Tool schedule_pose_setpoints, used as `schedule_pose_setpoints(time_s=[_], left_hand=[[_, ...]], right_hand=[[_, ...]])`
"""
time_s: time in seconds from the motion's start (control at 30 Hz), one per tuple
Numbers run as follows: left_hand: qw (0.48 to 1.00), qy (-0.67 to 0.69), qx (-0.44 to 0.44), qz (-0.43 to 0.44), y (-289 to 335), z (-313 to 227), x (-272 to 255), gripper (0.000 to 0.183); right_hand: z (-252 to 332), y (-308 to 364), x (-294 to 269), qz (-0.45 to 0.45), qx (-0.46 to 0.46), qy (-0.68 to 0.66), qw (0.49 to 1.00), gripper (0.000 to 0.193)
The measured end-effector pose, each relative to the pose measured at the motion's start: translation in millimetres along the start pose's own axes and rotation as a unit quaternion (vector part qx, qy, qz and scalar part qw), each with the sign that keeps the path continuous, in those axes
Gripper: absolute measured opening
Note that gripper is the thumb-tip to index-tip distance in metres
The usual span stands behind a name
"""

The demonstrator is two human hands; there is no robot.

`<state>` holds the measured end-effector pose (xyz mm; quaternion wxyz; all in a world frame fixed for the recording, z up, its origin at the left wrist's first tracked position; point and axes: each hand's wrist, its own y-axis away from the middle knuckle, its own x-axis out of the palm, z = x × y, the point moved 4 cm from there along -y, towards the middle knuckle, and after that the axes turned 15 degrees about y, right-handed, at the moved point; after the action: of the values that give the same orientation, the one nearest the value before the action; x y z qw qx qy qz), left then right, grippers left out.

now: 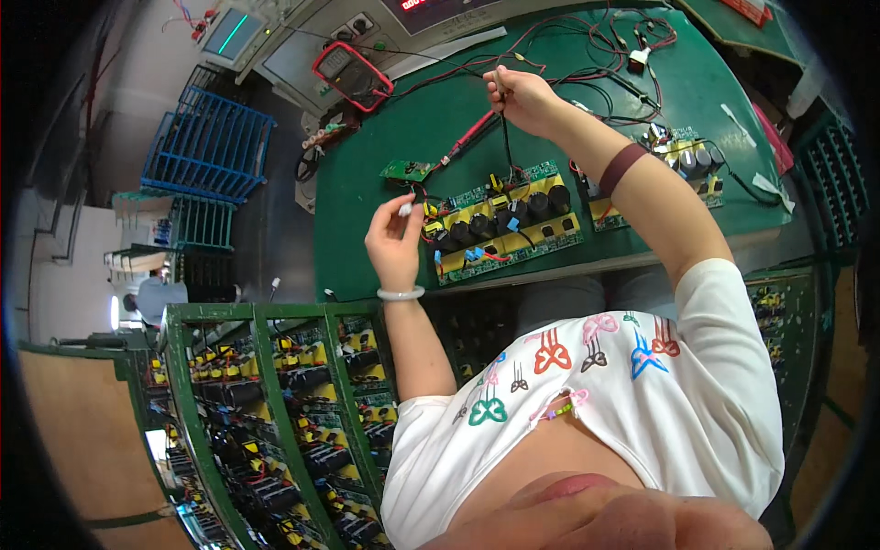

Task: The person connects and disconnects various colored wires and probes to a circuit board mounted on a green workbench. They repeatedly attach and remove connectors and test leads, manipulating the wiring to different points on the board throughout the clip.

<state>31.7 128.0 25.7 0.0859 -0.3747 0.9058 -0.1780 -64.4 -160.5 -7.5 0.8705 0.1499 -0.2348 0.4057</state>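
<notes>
My left hand (pixel 394 249) is closed in a pinch at the left end of a long circuit board (pixel 564 236), with a small white connector (pixel 406 210) at its fingertips. The board carries black capacitors, yellow parts and blue connectors and lies flat near the table's front edge. Beyond it my right hand (pixel 524 99) is raised and closed on the end of a black cable (pixel 506 137), which runs down to the board's far edge. A small green circuit board (pixel 403 170) lies just past my left hand, next to a red cable (pixel 473 135).
A second circuit board (pixel 708 194) lies under my right forearm. A red-framed multimeter (pixel 351 75) and tangled test leads (pixel 596 78) are at the back of the green table (pixel 367 137). To the left stands a green rack (pixel 261 353) full of boards. A person (pixel 163 295) is farther left.
</notes>
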Motion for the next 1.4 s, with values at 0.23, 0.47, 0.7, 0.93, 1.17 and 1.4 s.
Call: schedule_pose_setpoints(time_s=[0.23, 0.47, 0.7, 0.93, 1.17, 1.4], left_hand=[[0.987, -0.103, 0.102, 0.064, -33, 3, 58, 0.018], [0.972, -0.179, 0.147, 0.04, -33, 17, 80, 0.02], [0.983, -0.11, 0.12, 0.086, -34, 34, 78, 0.025], [0.964, -0.158, 0.19, 0.095, -28, 21, 84, 0.024], [0.969, -0.134, 0.18, 0.099, -25, 16, 88, 0.018], [0.962, -0.134, 0.217, 0.099, -24, 18, 86, 0.016]], right_hand=[[7, 9, 6, 0.014, -0.049, 0.072, 0.996, 0.018], [13, -12, -5, -0.118, -0.183, 0.295, 0.93, 0.028], [35, 59, 22, -0.009, -0.208, 0.252, 0.945, 0.031], [-1, 102, 35, 0.112, -0.163, 0.186, 0.962, 0.027], [-14, 105, 24, 0.081, -0.134, 0.203, 0.967, 0.026], [-30, 100, 16, 0.072, -0.135, 0.168, 0.974, 0.027]])
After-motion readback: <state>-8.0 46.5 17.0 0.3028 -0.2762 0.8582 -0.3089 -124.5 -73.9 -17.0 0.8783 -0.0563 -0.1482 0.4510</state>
